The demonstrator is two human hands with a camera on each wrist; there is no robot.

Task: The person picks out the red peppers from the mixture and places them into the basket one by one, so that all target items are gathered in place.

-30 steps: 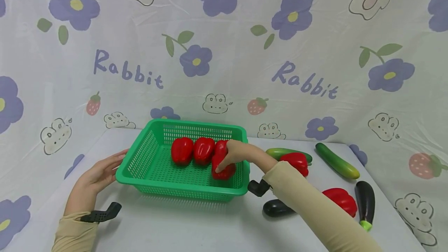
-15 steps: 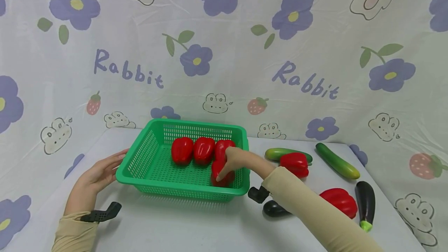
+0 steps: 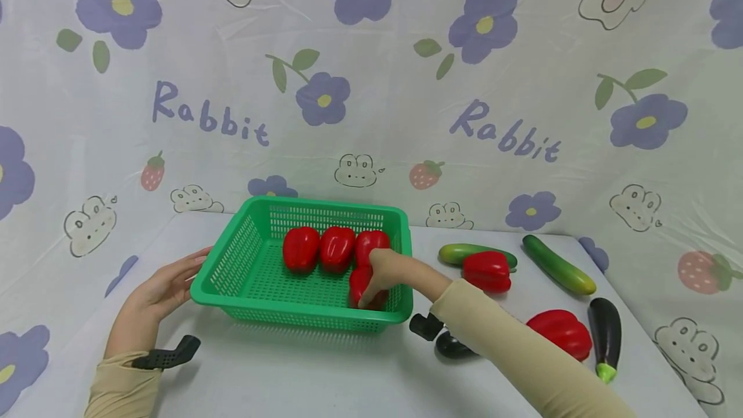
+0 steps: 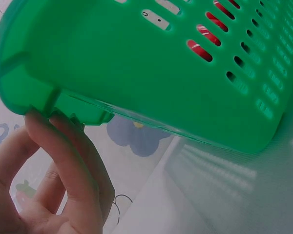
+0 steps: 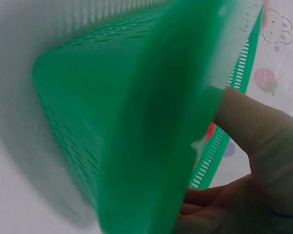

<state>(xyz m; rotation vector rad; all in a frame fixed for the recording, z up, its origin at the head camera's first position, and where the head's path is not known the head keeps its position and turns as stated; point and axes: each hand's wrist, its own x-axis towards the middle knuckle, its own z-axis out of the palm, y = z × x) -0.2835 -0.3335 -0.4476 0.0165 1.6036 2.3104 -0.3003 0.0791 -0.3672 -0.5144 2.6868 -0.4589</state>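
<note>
A green plastic basket (image 3: 273, 305) stands on the white table with several red bell peppers inside. My right hand (image 3: 395, 273) reaches over its right side and grips a red bell pepper (image 3: 358, 282) by the near right corner, thumb on the near face; the other fingers are hidden in the head view. Behind that pepper lies another red bell pepper (image 3: 371, 242), in a row with two more bell peppers (image 3: 301, 250). At the basket's left end, my left hand (image 3: 165, 289) touches the rim with its fingertips; the left wrist view shows these fingers (image 4: 71, 161) lightly bent at the edge.
Right of the basket lie a red bell pepper (image 3: 486, 271), a cucumber (image 3: 458, 253) behind it, another cucumber (image 3: 558, 265), a larger red pepper (image 3: 560, 333) and an eggplant (image 3: 605, 334). A second eggplant (image 3: 453, 346) is partly under my right forearm. A patterned cloth hangs behind.
My right hand has moved slightly toward me and down with the bell pepper, uncovering more of the one behind it. The left hand and basket have stayed in place.
</note>
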